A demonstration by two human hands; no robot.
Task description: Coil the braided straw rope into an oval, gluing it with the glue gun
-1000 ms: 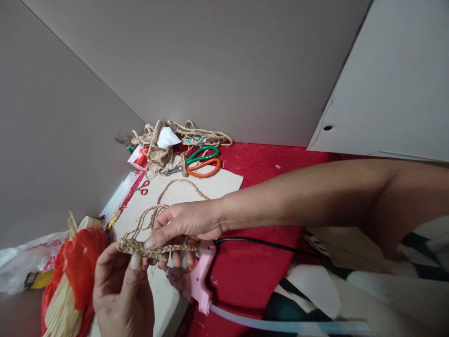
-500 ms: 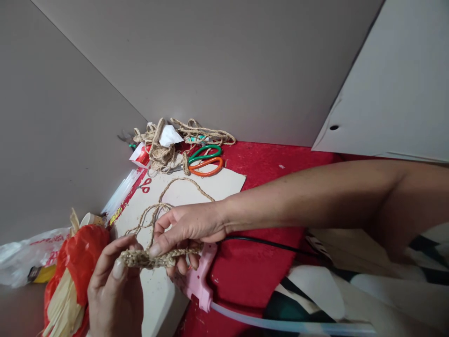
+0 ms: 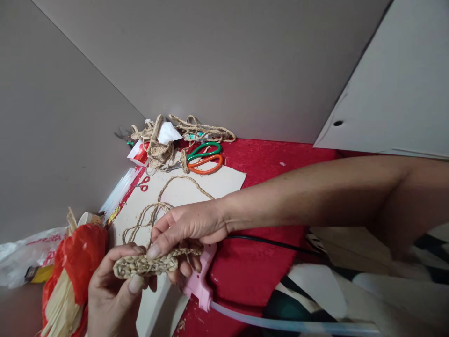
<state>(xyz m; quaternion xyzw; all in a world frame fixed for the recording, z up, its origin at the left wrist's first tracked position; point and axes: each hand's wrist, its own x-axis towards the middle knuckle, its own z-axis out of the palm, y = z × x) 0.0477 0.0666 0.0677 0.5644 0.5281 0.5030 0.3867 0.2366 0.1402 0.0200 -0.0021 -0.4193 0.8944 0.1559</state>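
Observation:
Between my two hands is a braided piece of straw-coloured cord [image 3: 149, 266], thick and knotted at its left part. My left hand [image 3: 115, 285] pinches its left end, thumb in front and fingers behind. My right hand [image 3: 182, 234] grips its upper right part between thumb and fingers; some of those fingers are hidden beneath. A thinner braided cord [image 3: 182, 178] loops over the pale board behind my right hand and passes under it. Just below the right fingers a pink plastic glue gun [image 3: 200, 285] lies with a translucent stick running from it.
Scissors with green and orange handles [image 3: 205, 159] lie by bundled cord [image 3: 203, 128] against the grey wall. Small red-handled scissors [image 3: 143, 184] rest on the pale board [image 3: 224, 178]. A red plastic bag [image 3: 82, 252] with straw strips stands at left. Red cloth [image 3: 252, 276] covers the surface.
My left thumb has moved down and right along the braided piece. The piece has turned so more of its thick face shows. My right hand has barely shifted.

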